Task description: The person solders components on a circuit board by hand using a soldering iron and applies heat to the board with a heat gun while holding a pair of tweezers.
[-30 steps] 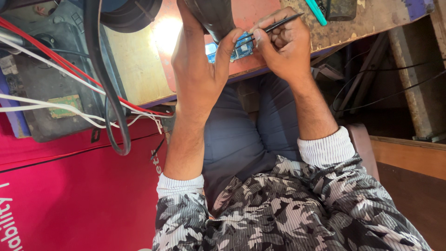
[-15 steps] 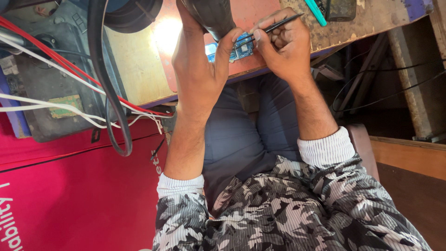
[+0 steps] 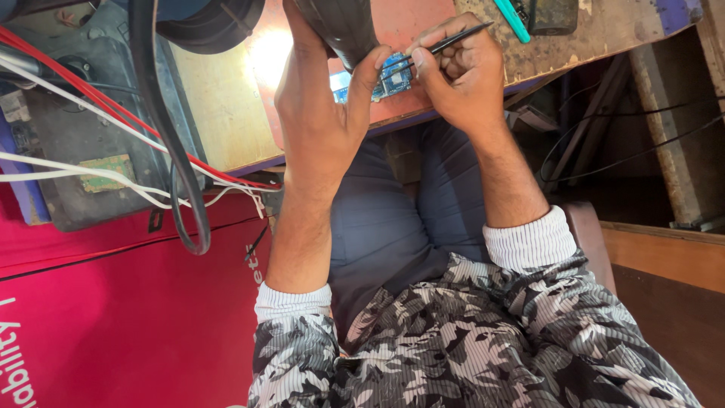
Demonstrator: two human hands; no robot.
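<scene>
Right hand [image 3: 461,72] is pinched tight around slim black tweezers [image 3: 445,41] — tips down on a small blue circuit board [image 3: 389,75] lying flat at the near edge of the worn reddish wooden bench [image 3: 423,19]. Left hand [image 3: 321,113] pins that board with its thumb, fingers curled round a dark rounded lens housing [image 3: 340,26]. Further left — a thick rubbery black cable [image 3: 170,151], thin red and white wires [image 3: 91,94].

Small blue circuit board [image 3: 389,79] lies flat on the bench, black tweezers [image 3: 445,44] touching it.
</scene>
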